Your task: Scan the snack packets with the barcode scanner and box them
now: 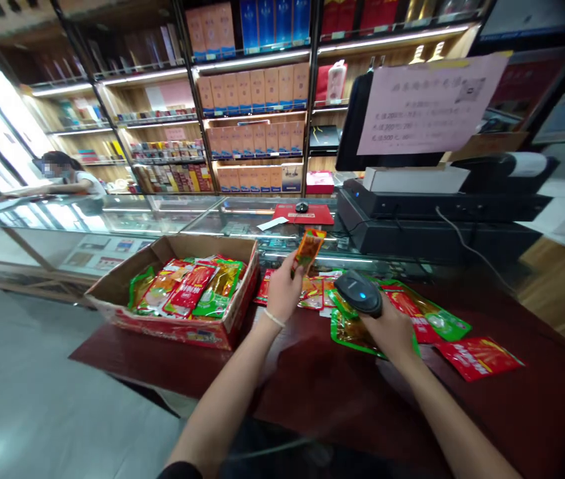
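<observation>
My left hand (285,287) is closed on a small orange-and-red snack packet (309,249), held upright above the counter. In my right hand (393,331) is a black barcode scanner (358,293) with a small blue light on top; the fingers around its handle are partly hidden. Beneath the scanner lies a green-edged snack packet (352,332). More packets spread along the counter, among them a red one (479,358) at the right and a green-and-red one (449,320) behind it. Left of my hands, an open cardboard box (173,327) holds several red and green packets (190,289).
A dark red counter (307,392) carries the packets and box. Behind it runs a glass display case (163,216), with a mouse (302,207) on a red pad. The till (442,206) stands at back right, a paper sign on its screen. A person (76,183) leans at far left.
</observation>
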